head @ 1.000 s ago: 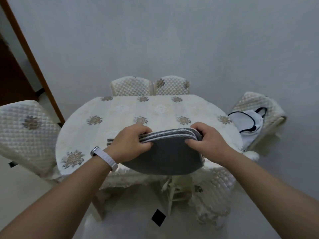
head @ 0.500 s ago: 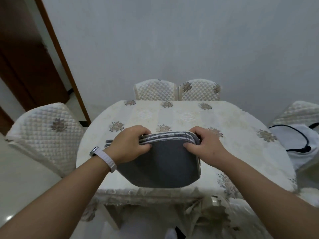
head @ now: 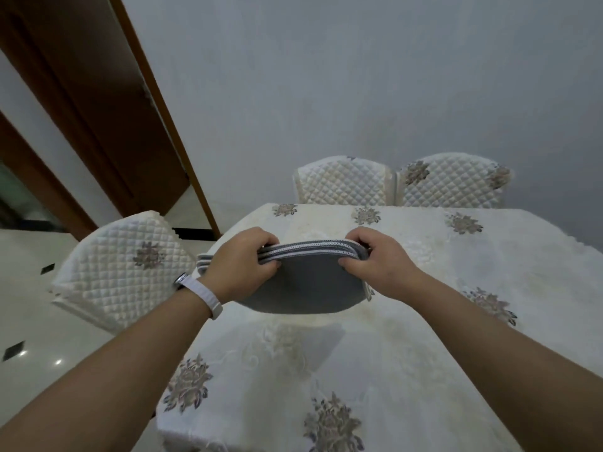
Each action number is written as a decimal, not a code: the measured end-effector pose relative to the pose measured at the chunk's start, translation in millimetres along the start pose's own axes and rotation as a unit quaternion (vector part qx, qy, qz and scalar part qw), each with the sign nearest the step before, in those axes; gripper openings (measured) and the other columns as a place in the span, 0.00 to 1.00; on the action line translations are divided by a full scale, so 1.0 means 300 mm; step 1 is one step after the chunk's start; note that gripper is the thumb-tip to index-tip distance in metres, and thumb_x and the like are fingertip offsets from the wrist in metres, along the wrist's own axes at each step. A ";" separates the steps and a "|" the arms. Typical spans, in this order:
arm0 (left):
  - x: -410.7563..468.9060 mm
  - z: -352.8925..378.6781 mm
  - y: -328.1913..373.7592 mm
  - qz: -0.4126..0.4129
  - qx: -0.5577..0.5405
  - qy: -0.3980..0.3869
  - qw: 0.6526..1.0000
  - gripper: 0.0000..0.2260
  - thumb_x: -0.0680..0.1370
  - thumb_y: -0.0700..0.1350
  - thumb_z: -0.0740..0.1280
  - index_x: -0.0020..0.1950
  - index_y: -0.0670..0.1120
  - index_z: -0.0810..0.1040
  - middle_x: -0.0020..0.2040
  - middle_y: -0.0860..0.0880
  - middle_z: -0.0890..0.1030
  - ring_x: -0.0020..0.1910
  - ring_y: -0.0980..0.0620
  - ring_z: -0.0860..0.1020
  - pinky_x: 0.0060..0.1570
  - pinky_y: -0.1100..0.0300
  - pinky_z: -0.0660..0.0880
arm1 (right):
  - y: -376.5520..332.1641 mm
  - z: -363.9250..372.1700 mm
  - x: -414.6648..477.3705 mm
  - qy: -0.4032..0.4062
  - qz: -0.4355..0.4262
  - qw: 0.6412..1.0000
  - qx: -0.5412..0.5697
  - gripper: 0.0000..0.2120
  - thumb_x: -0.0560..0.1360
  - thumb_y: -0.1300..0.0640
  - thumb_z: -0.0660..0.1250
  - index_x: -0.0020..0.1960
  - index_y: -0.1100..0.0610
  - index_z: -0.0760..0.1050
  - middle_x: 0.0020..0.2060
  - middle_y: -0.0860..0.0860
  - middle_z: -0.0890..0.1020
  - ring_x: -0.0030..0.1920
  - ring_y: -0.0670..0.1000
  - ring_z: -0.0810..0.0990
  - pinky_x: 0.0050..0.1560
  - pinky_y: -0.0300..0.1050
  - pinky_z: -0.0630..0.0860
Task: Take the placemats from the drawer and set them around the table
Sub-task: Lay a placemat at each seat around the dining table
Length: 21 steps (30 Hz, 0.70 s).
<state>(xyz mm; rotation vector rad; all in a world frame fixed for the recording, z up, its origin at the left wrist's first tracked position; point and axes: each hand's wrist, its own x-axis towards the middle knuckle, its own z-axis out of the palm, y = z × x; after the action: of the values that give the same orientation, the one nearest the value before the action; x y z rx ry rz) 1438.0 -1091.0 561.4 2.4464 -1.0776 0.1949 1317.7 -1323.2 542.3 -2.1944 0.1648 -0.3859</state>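
Observation:
I hold a stack of grey round placemats (head: 308, 288) with white-trimmed edges in the air above the table (head: 408, 370). My left hand (head: 243, 264) grips the stack's left side, and a white watch band sits on that wrist. My right hand (head: 378, 259) pinches the right side near the top edge. The stack tilts with its grey underside toward me and casts a shadow on the cream floral tablecloth below. No placemat lies on the table.
A quilted white chair (head: 120, 269) stands at the table's left side. Two more chairs (head: 342, 181) (head: 452, 181) are pushed in at the far end against the grey wall. A brown door frame (head: 163, 109) rises at the left over glossy floor tiles.
The table has come much closer and now lies under my arms; earlier it stood ahead of me. Both hands keep the same grip on the stack. The chair with the bag left the view.

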 end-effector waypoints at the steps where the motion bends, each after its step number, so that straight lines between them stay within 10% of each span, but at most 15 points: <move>1: 0.032 0.009 -0.010 -0.001 0.005 0.007 1.000 0.05 0.75 0.45 0.72 0.50 0.51 0.80 0.43 0.54 0.77 0.41 0.55 0.74 0.42 0.61 0.74 | 0.013 -0.002 0.037 -0.003 -0.003 1.000 -0.003 0.06 0.71 0.58 0.73 0.44 0.50 0.77 0.41 0.46 0.80 0.42 0.44 0.77 0.40 0.37 0.70; 21: -0.162 0.505 -0.194 -0.026 -0.085 -0.138 0.986 0.04 0.74 0.43 0.72 0.46 0.52 0.80 0.40 0.56 0.76 0.39 0.56 0.73 0.39 0.58 0.73 | 0.391 0.256 -0.153 -0.111 0.124 0.983 -0.077 0.04 0.72 0.57 0.70 0.45 0.53 0.76 0.39 0.49 0.77 0.39 0.47 0.75 0.40 0.47 0.73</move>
<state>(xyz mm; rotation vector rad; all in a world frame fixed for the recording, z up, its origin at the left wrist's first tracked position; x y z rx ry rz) 1439.0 -1094.4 392.2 2.3883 -1.0921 -0.2503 1302.1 -1325.1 395.6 -2.3145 0.3500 0.0112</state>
